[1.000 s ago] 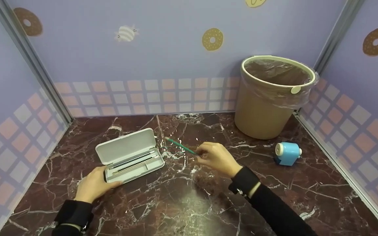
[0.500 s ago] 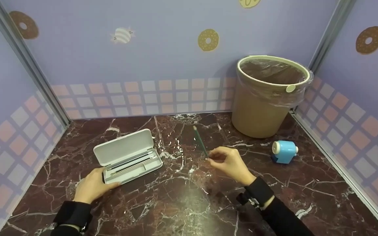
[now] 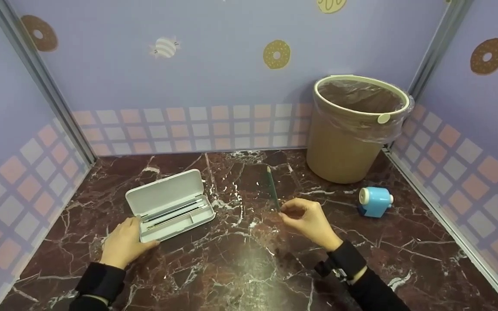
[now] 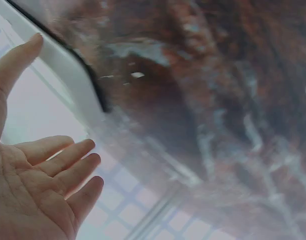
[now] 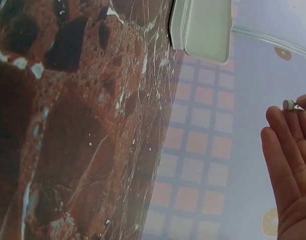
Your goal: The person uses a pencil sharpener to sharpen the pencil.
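Observation:
In the head view, my left hand [image 3: 123,244] holds the left end of an open white pencil case [image 3: 164,194], thumb at its front wall and fingers by the end. The left wrist view has the thumb [image 4: 30,50] on the case's edge, the other fingers loosely extended. Slim pencils [image 3: 180,213] lie inside the case's tray. To the right, my right hand [image 3: 311,220] pinches a dark green pencil [image 3: 272,188] by its near end, its tan tip pointing toward the back wall. The pencil's white eraser [image 5: 289,105] shows at the fingertips in the right wrist view.
A tan trash bin [image 3: 335,151] with a clear liner stands at the back right. In front of it sits a blue block-shaped device [image 3: 376,202] with white round knobs. Small white bits [image 3: 236,194] show on the dark marbled table [image 3: 214,272]. Patterned walls enclose three sides.
My right hand has moved right and slightly nearer, and the pencil has swung from pointing left to pointing toward the back wall. My left hand stays at the case.

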Available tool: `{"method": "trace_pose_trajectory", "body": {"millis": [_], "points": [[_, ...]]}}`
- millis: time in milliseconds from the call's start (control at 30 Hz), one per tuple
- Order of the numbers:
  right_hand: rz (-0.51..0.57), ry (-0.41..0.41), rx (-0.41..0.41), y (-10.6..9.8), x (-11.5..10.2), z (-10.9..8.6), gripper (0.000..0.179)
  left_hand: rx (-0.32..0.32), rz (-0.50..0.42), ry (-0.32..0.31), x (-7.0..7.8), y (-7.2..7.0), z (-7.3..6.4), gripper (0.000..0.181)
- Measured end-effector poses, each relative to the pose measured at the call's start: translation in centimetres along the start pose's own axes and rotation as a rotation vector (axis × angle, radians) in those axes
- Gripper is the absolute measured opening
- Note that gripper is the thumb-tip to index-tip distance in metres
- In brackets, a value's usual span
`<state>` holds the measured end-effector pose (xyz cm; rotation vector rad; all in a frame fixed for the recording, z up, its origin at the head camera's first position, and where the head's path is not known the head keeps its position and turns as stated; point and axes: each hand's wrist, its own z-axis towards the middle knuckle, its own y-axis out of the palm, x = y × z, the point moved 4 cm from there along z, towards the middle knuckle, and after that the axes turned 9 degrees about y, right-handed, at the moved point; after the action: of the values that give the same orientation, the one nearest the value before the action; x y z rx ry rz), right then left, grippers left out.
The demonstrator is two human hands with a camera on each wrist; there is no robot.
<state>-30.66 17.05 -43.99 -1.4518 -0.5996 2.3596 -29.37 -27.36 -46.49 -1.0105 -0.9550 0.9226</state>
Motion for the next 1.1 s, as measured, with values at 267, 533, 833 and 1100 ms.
{"method": "trace_pose_trajectory", "body": {"millis": [267, 533, 833, 1100], "points": [[0.060, 0.048, -0.023, 0.4, -0.1, -0.6, 0.011, 0.080, -0.024, 0.106, 6.3, -1.8, 1.0, 0.084], [0.075, 0.032, -0.038, 0.9, -0.5, -1.1, 0.011, 0.171, -0.355, 0.255, 15.2, -1.7, 3.8, 0.059], [0.080, -0.002, -0.058, 1.2, -0.7, -1.3, 0.010, 0.242, -0.598, 0.391, 22.0, -0.5, 5.9, 0.045], [0.071, -0.062, -0.068, 1.5, -1.0, -1.5, 0.014, 0.314, -0.721, 0.400, 23.6, 1.2, 6.4, 0.031]]}}
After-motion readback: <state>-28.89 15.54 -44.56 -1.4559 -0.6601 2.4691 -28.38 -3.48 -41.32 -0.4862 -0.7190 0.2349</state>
